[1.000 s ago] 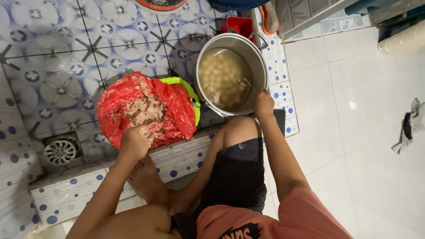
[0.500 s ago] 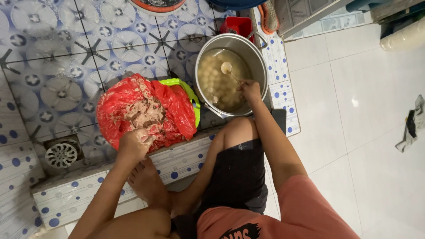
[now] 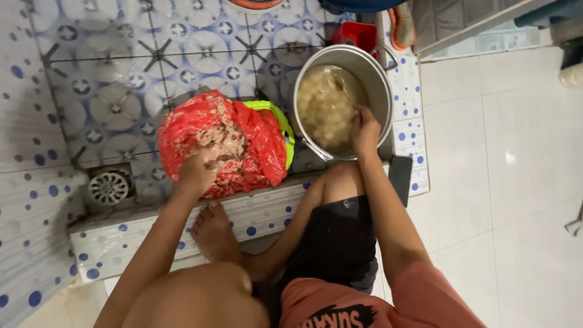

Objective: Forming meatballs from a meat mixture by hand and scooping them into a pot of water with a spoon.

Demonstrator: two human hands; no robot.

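Red crinkled plastic bag (image 3: 234, 143), heaped with brownish scraps and spread over a lime-green plastic basket (image 3: 280, 124), on the blue-patterned tiled floor (image 3: 121, 73) just past a low white ledge with blue dots (image 3: 261, 209). Nearest the camera, bare knees, black shorts and a salmon shirt, one bare foot (image 3: 214, 234) tucked against the ledge. Left hand (image 3: 195, 173) pressed down on the near edge of the bag's scraps, fingers curled into the mass, grip hidden from above, so cannot tell whether anything is held. Right hand (image 3: 364, 129) dipped inside the round steel pot (image 3: 343, 100), fingers bent down among pale round lumps in cloudy liquid; whether closed on one, cannot tell. Pot just right of the bag, near but not clearly touching the basket. Round metal floor drain (image 3: 109, 188) left of the bag. Beyond the pot, a small red plastic container (image 3: 355, 33). White floor tiles (image 3: 504, 152) off to the right.
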